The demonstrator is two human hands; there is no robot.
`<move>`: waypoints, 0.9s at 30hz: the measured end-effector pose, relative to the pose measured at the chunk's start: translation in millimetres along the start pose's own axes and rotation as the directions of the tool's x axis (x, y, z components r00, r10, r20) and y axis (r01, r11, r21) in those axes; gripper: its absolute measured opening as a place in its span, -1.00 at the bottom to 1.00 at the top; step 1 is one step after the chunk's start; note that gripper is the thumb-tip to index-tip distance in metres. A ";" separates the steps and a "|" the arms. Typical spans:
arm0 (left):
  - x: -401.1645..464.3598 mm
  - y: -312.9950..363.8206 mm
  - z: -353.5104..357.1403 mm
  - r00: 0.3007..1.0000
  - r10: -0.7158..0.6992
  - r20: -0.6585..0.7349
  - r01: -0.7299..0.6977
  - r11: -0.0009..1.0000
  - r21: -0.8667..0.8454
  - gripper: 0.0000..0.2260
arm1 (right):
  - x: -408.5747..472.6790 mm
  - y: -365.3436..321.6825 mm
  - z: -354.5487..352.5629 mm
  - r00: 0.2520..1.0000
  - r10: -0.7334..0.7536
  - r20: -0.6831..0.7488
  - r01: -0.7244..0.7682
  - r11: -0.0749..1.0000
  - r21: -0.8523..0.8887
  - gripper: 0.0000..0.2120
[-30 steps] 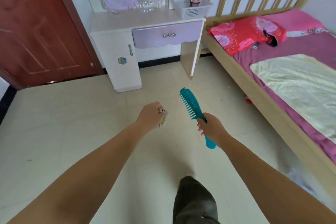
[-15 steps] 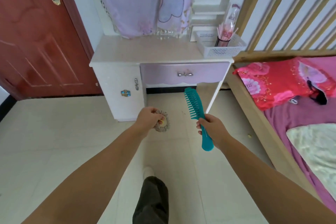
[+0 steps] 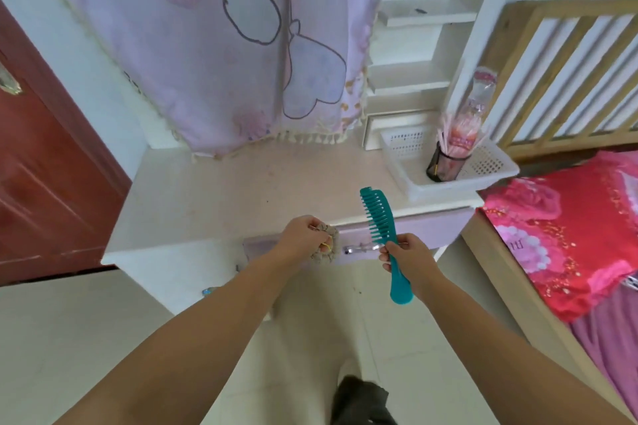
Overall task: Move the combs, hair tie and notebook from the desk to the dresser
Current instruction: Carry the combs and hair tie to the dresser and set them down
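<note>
both arms stretched forward above the front edge of the dresser [image 3: 214, 203], a white unit with a pale tabletop and a lilac drawer front. left hand [image 3: 303, 235] closed, fingers [image 3: 312, 222] curled around a frilly beige hair tie [image 3: 326, 247] that bulges out at the thumb side, hanging just over the tabletop's front edge and not resting on it. right hand [image 3: 407, 259] wrapped around the middle of a teal comb [image 3: 383, 228], held nearly upright, teeth facing left, toothed end raised over the drawer front and the tabletop edge, handle end poking out below the palm toward the floor. comb not touching the tabletop. hands near each other, apart, with the drawer's silver handle [image 3: 357, 248] showing between them.

on the right rear of the tabletop, a white perforated basket [image 3: 490, 166] holding a dark mesh cup [image 3: 445, 166] filled with pink sticks. behind, a lilac cloth [image 3: 224, 45] with tassels draped down to the tabletop, white shelves [image 3: 424, 45] beside it. red-brown door [image 3: 41, 166] on the left. on the right, a wooden bed frame [image 3: 552, 86] with a red flowered pillow [image 3: 569, 228]. no notebook or second comb to be made out.
</note>
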State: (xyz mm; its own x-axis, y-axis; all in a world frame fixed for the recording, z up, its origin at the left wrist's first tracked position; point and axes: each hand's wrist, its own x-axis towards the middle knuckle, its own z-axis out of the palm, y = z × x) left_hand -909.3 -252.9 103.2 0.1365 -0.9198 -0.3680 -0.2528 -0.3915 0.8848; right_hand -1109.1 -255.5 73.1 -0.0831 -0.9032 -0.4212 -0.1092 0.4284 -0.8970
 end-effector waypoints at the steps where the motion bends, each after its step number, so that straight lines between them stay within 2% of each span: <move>1: 23.2 3.7 0.5 1.000 -0.020 0.012 0.020 1.000 -0.015 -0.89 | 24.5 -7.1 6.7 1.000 -0.003 0.007 0.003 1.000 -0.001 -0.93; 4: 89.8 15.0 1.5 0.995 -0.100 0.011 0.100 0.991 -0.089 -0.87 | 97.7 -27.7 27.7 1.000 -0.012 0.029 0.012 1.000 -0.014 -0.92; 8: 161.9 28.0 3.7 0.975 -0.221 -0.031 0.210 0.955 -0.211 -0.85 | 174.0 -44.0 53.8 0.996 0.086 0.038 -0.084 0.996 -0.036 -0.92; 13: 228.4 20.7 7.2 0.917 -0.388 -0.086 0.341 0.879 -0.332 -0.85 | 230.7 -42.4 87.1 0.973 0.229 0.033 -0.224 0.968 -0.112 -0.91; 16: 254.3 6.4 5.6 0.896 -0.433 -0.104 0.382 0.867 -0.321 -0.88 | 248.4 -38.3 103.1 0.964 0.267 0.002 -0.263 0.950 -0.170 -0.94; 18: 264.4 -5.2 3.2 0.890 -0.424 -0.168 0.381 0.893 -0.239 -0.91 | 251.6 -34.0 109.2 0.960 0.278 -0.018 -0.276 0.939 -0.207 -0.95; 22: 271.0 -17.4 -3.2 0.913 -0.319 -0.253 0.344 0.937 0.064 -0.92 | 253.5 -29.3 112.4 0.964 0.257 -0.070 -0.267 0.939 -0.217 -0.95; 27: 274.9 -24.5 -8.3 0.966 -0.151 -0.210 0.214 0.923 0.320 -0.70 | 262.3 -39.8 101.5 0.944 0.310 -0.110 -0.326 0.924 -0.199 -0.86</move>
State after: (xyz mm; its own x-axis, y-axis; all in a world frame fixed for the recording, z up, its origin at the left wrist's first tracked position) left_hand -857.7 -495.9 -17.2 0.3714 -0.8234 -0.4290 -0.5106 -0.5671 0.6463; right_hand -1025.9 -512.2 -15.3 -0.2209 -0.7171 -0.6611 -0.2707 0.6963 -0.6648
